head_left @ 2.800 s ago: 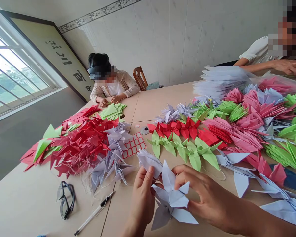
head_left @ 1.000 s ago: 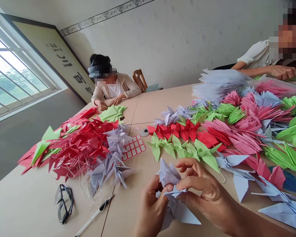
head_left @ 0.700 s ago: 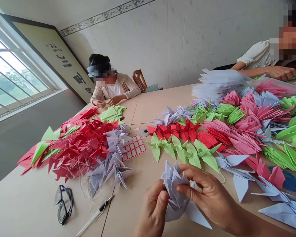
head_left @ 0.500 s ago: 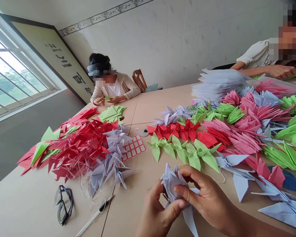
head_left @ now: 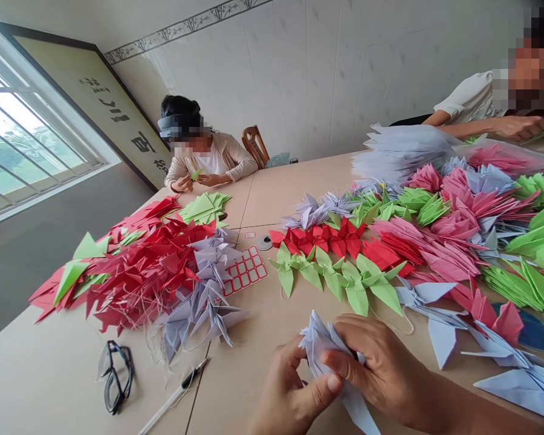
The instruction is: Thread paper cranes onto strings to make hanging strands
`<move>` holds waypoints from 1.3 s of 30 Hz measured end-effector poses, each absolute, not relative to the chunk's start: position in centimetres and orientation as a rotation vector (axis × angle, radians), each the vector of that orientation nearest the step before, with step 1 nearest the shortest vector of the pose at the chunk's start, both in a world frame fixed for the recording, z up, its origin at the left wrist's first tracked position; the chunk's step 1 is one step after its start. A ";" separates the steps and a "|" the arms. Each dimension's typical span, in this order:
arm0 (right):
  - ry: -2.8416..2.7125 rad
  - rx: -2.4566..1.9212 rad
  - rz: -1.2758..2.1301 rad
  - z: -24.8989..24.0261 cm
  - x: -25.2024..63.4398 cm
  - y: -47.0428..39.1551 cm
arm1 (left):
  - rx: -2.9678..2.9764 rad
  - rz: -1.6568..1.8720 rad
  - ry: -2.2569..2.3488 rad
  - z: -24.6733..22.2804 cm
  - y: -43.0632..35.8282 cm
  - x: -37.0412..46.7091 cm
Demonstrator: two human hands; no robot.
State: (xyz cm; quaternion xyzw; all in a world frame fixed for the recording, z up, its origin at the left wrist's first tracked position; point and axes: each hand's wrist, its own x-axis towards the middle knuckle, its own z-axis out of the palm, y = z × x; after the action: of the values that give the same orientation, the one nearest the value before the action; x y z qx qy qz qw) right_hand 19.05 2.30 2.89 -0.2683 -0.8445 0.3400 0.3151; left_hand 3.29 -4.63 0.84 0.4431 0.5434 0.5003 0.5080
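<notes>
A pale lavender folded paper crane (head_left: 320, 347), or a small bunch of them, is pinched between my two hands near the table's front edge. My left hand (head_left: 294, 386) grips it from the left, thumb across its front. From the right, my right hand (head_left: 376, 362) closes on it with thumb and fingers, which hide part of the paper. One pale strip of it hangs down below the thumbs. Just beyond lies a row of green paper cranes (head_left: 335, 275); pale blue cranes (head_left: 439, 317) lie to the right of my right hand.
Left of centre is a heap of red cranes (head_left: 140, 272) with loose threads. Eyeglasses (head_left: 116, 377) and a pen-like tool (head_left: 176, 396) lie at the front left. Pink cranes (head_left: 448, 241) pile up at right. Two people (head_left: 213, 157) sit across the table handling paper.
My hands have moved slightly down with the lavender paper. My right fingers have closed further around it, covering more of its right side.
</notes>
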 end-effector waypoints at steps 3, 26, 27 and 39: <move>-2.253 -0.651 0.797 3.0 18.8 2.2 | 1.070 1.207 1.247 1.0 -4.5 3.2; -2.732 -0.909 1.064 4.2 20.5 3.5 | 0.354 1.291 0.995 0.2 -2.1 2.4; -2.735 -0.907 1.043 4.0 20.3 3.4 | 0.342 1.288 0.987 0.1 -2.1 2.4; -2.607 -0.806 1.083 4.0 19.9 3.6 | 0.273 1.300 0.892 0.3 -2.1 2.4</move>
State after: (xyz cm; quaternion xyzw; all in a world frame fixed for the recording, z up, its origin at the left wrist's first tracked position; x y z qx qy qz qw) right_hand 19.91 3.64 4.01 -0.2732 -0.8833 0.3669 0.1027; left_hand 2.35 -2.15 0.27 0.1225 0.3999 0.5828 0.6967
